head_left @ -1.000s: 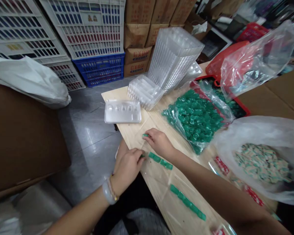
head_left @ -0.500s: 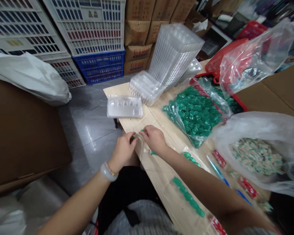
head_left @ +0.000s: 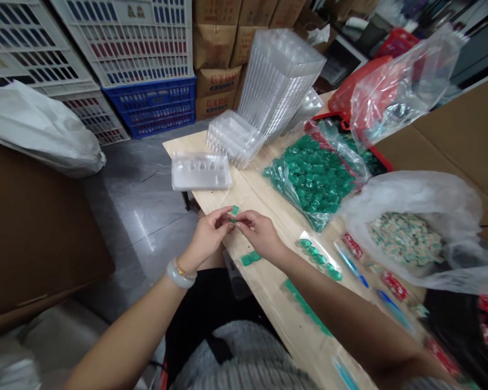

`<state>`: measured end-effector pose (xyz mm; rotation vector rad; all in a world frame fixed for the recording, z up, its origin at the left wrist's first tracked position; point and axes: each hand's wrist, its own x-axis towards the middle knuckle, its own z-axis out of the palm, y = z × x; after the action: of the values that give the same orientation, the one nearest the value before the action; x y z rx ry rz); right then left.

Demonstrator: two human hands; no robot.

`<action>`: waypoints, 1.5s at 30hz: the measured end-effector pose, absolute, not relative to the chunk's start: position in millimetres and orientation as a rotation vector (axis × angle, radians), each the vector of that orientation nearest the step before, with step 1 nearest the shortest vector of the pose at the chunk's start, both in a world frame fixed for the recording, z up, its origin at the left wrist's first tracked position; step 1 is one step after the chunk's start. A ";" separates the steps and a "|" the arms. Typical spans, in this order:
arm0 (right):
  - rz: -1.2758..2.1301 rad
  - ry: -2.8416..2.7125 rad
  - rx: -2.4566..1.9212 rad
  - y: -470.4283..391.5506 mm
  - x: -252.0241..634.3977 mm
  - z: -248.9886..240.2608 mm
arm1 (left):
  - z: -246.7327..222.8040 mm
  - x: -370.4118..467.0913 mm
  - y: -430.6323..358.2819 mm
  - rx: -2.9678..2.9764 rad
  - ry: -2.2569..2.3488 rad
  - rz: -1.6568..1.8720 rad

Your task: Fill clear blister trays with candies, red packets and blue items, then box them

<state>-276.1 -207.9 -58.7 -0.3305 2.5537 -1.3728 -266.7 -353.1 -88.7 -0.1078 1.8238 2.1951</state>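
Note:
My left hand (head_left: 207,238) and my right hand (head_left: 262,234) meet above the table's near edge, fingertips pinched together. Between them is a small translucent green plastic piece (head_left: 233,220), mostly covered by fingers. Another bit of green (head_left: 235,209) shows just above my left fingertips; whether it is part of the same piece I cannot tell. Below my right hand, a short row of green pieces (head_left: 251,258) lies on the wooden table (head_left: 264,290). Farther right are a green row on a clear strip (head_left: 319,259) and a longer green row (head_left: 307,307), partly behind my right forearm.
A clear plastic tray (head_left: 201,172) sits at the table's corner, beside tall stacked trays (head_left: 274,81). An open bag of green pieces (head_left: 313,173) and a white bag of small wrapped pieces (head_left: 406,235) stand to the right. Blue pens (head_left: 352,265) and red packets (head_left: 352,245) lie nearby.
My hands have come together at the fingertips from slightly apart. The short green row below my right hand is now more exposed. The whole view has shifted a little.

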 end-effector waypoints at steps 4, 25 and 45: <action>-1.742 2.029 0.029 -202.6 -281.6 -57.3 | -85.6 -266.1 -344.4 0.068 2.091 2.139; -1.960 1.878 0.061 -196.1 -250.3 -33.7 | -59.2 -246.2 -330.5 -0.422 1.035 2.262; -1.814 2.419 -0.210 -182.8 -212.2 -34.0 | -46.5 -217.9 -323.9 -0.127 1.499 2.301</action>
<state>-212.2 -182.8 -34.0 -0.2097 2.4195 -1.8141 -217.9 -323.9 -46.5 -0.1266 1.4986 2.3009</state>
